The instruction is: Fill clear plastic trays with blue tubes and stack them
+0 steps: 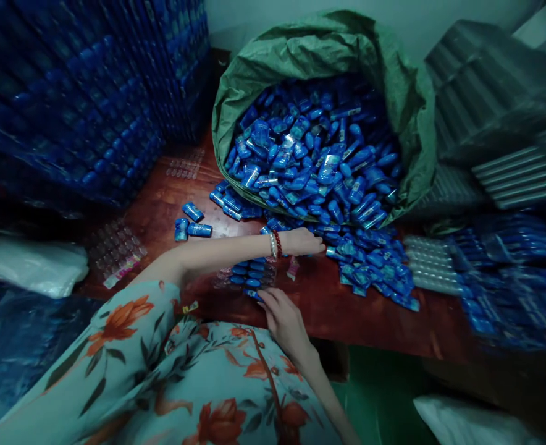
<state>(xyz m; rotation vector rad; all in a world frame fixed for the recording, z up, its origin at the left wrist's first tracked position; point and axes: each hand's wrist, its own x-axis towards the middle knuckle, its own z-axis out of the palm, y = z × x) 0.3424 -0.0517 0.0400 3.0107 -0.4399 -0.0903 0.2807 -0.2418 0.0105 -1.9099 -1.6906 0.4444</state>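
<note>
My left hand, with a red and a pale bracelet at the wrist, reaches across to the right. Its fingers are pinched at the pale end of a small blue packet, at the edge of a loose heap of packets. Closer to my body, my right hand grips another small blue packet between thumb and fingers. Just beyond that packet, a clear tray holds rows of blue packets; my left forearm covers its far part.
A green sack full of blue packets stands open behind the heap. Tall blue stacks rise at left. Clear moulded trays and several loose packets lie on the wooden table. Grey trays are piled at right.
</note>
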